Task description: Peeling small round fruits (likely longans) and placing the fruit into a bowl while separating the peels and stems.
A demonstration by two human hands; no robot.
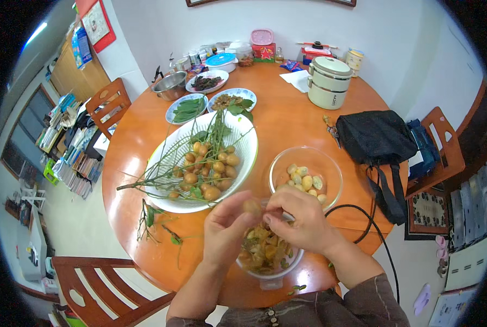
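Note:
My left hand (231,220) holds a round yellow-brown fruit (251,207) between thumb and fingers, somewhat blurred. The fingertips of my right hand (298,218) pinch at the fruit's right side; whether they hold a bit of skin I cannot tell. Under both hands is a clear plastic container (268,274) with peels (268,247) and green seeds. Beyond my right hand, a clear glass bowl (339,175) holds several peeled pale fruits (307,182). Left of it, a white oval colander (249,141) holds unpeeled brown fruits (219,166) on green stems with leaves.
Plates of green leaves (188,109) and dried pieces (227,101), a steel pot (170,86), a lidded food carrier (330,83) and a black bag (376,137) stand farther back. A black cable (364,210) crosses the right edge. Loose twigs (147,218) lie left, near a wooden chair (108,286).

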